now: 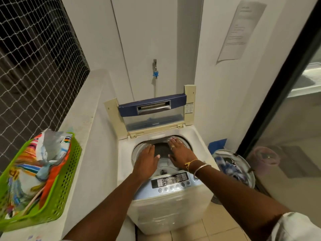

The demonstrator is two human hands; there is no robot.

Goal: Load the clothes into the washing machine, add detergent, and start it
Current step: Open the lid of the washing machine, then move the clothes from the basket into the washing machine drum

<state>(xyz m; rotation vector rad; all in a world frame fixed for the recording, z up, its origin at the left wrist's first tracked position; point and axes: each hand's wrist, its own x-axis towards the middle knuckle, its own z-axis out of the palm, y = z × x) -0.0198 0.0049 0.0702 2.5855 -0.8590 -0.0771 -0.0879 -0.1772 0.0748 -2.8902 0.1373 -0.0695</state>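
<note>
Two bare hands reach into the open drum of a top-loading washing machine (166, 202), its lid (152, 112) folded upright against the back wall. The left hand (146, 162) lies flat with fingers spread and gripping nothing, palm down near the left rim of the drum opening. The right hand (178, 152), wearing a ring and bracelets, is likewise spread flat at the back right of the opening, pressing on something dark (162, 149) inside; whether that is clothing or part of the drum cannot be told. The flat palms suggest that the person is pushing a load down to make room, rather than picking anything up. A round laundry basket (234, 166) with blue and white clothes stands on the floor just beside the machine's right side, within easy reach for loading. A green plastic basket (57, 188) holding a brightly printed bag (34, 164), possibly detergent, sits on the white ledge (90, 129) along the machine's left side. The control panel (171, 180) at the machine's front edge is untouched, and a tap (155, 68) is fixed to the wall above. Loading appears to be under way, with detergent and start still to come.
</note>
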